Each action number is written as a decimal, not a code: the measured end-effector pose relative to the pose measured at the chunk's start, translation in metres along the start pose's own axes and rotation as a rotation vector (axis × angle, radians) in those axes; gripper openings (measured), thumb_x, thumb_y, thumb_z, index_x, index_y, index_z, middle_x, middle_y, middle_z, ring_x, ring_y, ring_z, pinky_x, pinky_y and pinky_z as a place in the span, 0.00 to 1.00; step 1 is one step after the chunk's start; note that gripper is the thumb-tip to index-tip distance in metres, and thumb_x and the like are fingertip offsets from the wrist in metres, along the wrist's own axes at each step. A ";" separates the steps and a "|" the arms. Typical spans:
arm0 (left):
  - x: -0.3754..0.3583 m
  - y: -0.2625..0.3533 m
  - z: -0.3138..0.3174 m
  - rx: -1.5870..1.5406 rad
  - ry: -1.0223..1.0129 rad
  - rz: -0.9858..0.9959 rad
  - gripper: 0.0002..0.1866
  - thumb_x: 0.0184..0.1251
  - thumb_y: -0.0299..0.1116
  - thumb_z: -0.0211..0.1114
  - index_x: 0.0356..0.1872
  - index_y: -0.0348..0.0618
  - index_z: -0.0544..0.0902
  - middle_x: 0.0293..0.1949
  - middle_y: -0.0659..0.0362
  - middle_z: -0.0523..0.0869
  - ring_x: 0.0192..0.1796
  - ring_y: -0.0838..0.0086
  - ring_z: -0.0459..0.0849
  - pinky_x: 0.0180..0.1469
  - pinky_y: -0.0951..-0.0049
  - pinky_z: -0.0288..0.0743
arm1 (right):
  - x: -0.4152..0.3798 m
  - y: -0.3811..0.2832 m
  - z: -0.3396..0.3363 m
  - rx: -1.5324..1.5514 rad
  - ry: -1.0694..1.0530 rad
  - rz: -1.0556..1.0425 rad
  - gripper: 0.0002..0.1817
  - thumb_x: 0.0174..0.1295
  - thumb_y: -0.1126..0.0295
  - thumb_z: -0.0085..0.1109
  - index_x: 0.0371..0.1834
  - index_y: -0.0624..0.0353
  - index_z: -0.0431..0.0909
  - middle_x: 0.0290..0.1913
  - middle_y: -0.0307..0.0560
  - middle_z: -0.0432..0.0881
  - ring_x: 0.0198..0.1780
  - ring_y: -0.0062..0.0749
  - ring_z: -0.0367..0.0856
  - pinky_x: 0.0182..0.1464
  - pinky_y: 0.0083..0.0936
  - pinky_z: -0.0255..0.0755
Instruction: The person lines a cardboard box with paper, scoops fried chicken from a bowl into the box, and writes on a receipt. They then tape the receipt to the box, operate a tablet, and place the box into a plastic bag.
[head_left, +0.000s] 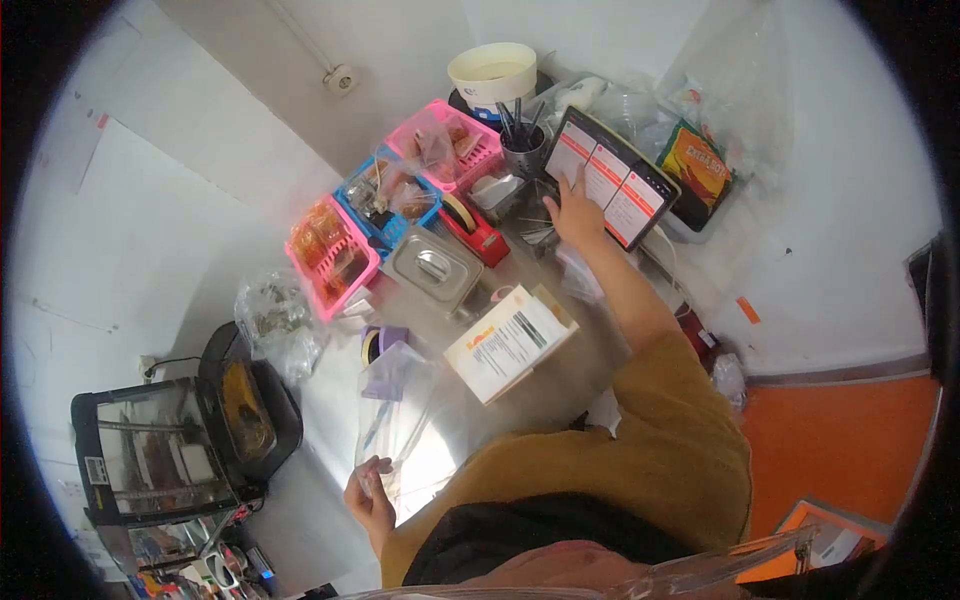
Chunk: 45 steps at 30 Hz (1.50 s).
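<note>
My right hand (576, 210) reaches up to a tablet (612, 180) whose screen shows red-headed columns; its fingers are spread, with a fingertip at the screen. Low on the left, my left hand (371, 497) has its fingers curled together at the lower end of a clear plastic bag (402, 385) lying on the steel table. Between the hands lies a paper box with a printed label (510, 345). A lidded steel container (433, 268) and a red tape dispenser (474, 232) stand behind it.
Pink baskets (335, 270) and a blue basket (388, 205) hold bagged items at the back. A purple tape dispenser (383, 345) is beside the bag. A metal cup of pens (523, 150), a white tub (492, 75) and an orange-green packet (692, 172) surround the tablet.
</note>
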<state>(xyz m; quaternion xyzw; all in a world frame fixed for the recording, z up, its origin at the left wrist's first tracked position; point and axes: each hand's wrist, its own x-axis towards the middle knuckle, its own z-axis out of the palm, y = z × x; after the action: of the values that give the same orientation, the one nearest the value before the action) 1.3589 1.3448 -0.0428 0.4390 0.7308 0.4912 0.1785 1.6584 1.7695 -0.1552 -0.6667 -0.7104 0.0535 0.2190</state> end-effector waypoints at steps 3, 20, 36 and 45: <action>-0.003 -0.002 -0.003 0.013 -0.002 0.009 0.13 0.69 0.33 0.54 0.40 0.30 0.80 0.32 0.52 0.85 0.36 0.71 0.81 0.45 0.71 0.72 | -0.002 -0.007 -0.004 -0.011 0.013 -0.026 0.33 0.64 0.46 0.44 0.69 0.48 0.55 0.71 0.58 0.51 0.36 0.54 0.83 0.36 0.42 0.78; -0.003 0.002 -0.009 0.164 0.002 0.142 0.10 0.67 0.29 0.55 0.43 0.34 0.79 0.31 0.51 0.85 0.34 0.69 0.82 0.44 0.70 0.72 | -0.001 -0.013 0.013 0.043 -0.003 -0.148 0.34 0.61 0.47 0.49 0.65 0.54 0.60 0.64 0.58 0.64 0.41 0.52 0.81 0.38 0.42 0.77; -0.044 0.018 -0.077 0.357 0.388 0.243 0.09 0.65 0.19 0.51 0.37 0.33 0.80 0.23 0.57 0.81 0.22 0.78 0.75 0.24 0.79 0.67 | -0.205 -0.139 -0.132 0.882 -1.569 -0.948 0.16 0.51 0.52 0.64 0.33 0.53 0.82 0.39 0.42 0.81 0.49 0.32 0.77 0.51 0.43 0.67; -0.064 -0.004 -0.082 -0.011 0.414 -0.040 0.12 0.72 0.33 0.51 0.45 0.34 0.76 0.20 0.66 0.69 0.22 0.85 0.68 0.23 0.84 0.64 | -0.288 -0.149 -0.126 1.660 -1.479 -0.307 0.16 0.63 0.65 0.57 0.51 0.61 0.76 0.38 0.49 0.81 0.43 0.33 0.80 0.46 0.28 0.74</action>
<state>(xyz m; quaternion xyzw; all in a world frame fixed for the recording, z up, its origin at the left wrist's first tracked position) 1.3349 1.2462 -0.0201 0.3130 0.7577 0.5715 0.0366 1.5735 1.4473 -0.0559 -0.0238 -0.4845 0.8656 0.1240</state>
